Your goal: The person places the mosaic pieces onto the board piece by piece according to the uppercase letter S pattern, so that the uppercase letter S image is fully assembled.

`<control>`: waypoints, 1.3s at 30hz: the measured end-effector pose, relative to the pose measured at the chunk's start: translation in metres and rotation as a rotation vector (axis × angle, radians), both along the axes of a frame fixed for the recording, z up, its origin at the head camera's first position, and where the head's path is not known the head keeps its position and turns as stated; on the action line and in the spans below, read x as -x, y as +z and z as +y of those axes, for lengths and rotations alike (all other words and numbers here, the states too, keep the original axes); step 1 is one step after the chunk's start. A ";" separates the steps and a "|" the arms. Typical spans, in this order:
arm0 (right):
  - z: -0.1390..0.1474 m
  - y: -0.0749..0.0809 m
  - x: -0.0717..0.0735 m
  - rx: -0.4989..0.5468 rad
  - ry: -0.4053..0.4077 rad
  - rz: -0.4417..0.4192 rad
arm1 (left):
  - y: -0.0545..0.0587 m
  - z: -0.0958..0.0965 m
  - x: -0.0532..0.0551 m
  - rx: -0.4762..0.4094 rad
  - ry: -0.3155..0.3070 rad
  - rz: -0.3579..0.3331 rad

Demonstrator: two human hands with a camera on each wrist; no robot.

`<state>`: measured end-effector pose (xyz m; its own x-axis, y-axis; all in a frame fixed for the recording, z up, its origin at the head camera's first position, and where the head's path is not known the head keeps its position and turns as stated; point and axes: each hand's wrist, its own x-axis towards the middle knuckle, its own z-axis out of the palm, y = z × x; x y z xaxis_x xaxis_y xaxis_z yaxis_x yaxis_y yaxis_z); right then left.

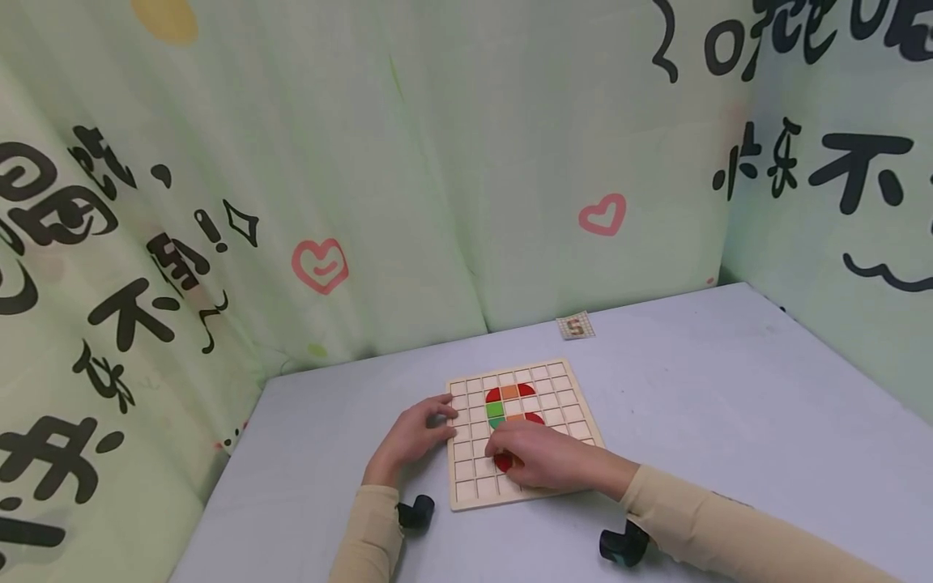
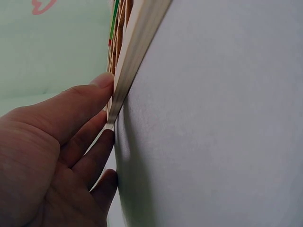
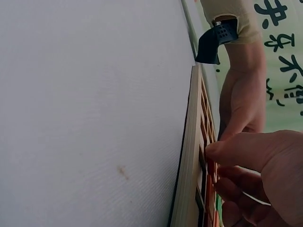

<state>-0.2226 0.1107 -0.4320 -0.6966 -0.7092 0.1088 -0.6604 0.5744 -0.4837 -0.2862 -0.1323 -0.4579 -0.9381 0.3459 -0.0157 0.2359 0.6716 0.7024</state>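
A square wooden grid board (image 1: 466, 490) lies on the table. My left hand (image 1: 415, 433) rests at its left edge, with thumb and fingers fairly straight; in the left wrist view the thumb (image 2: 90, 94) touches the board's rim. Over the board's lower middle, my right hand (image 1: 543, 457) pinches a small red piece (image 1: 503, 462), partly hidden by the fingers. Farther up the grid sit rounded red pieces (image 1: 526, 390), an orange square (image 1: 509, 392), a light green square (image 1: 495, 410) and a teal piece (image 1: 497, 423). The right hand covers part of the grid.
A small card (image 1: 576, 325) with a brown 5- or S-like pattern lies near the table's back edge. Black wrist-worn devices (image 1: 417, 512) stick out beside both forearms. Printed curtains (image 1: 437, 202) stand behind and beside the white table (image 1: 700, 405).
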 end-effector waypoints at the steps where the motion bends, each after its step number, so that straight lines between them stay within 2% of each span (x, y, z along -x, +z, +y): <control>1: -0.001 0.000 0.000 -0.003 -0.011 0.000 | 0.000 0.000 0.000 -0.001 0.000 0.002; 5: -0.002 -0.001 0.002 -0.008 -0.044 -0.001 | 0.000 -0.001 0.000 0.001 -0.003 0.007; 14: -0.002 -0.004 0.006 -0.011 -0.047 0.019 | 0.000 -0.001 0.001 0.008 -0.005 0.003; 24: 0.003 -0.002 0.010 0.000 -0.077 -0.033 | 0.000 -0.001 0.001 0.002 -0.002 -0.009; 32: 0.002 -0.002 0.013 0.028 -0.078 -0.035 | 0.004 -0.002 0.003 -0.001 -0.004 -0.001; 39: 0.000 -0.006 0.010 0.038 -0.099 -0.022 | 0.000 -0.001 0.001 0.001 -0.007 -0.004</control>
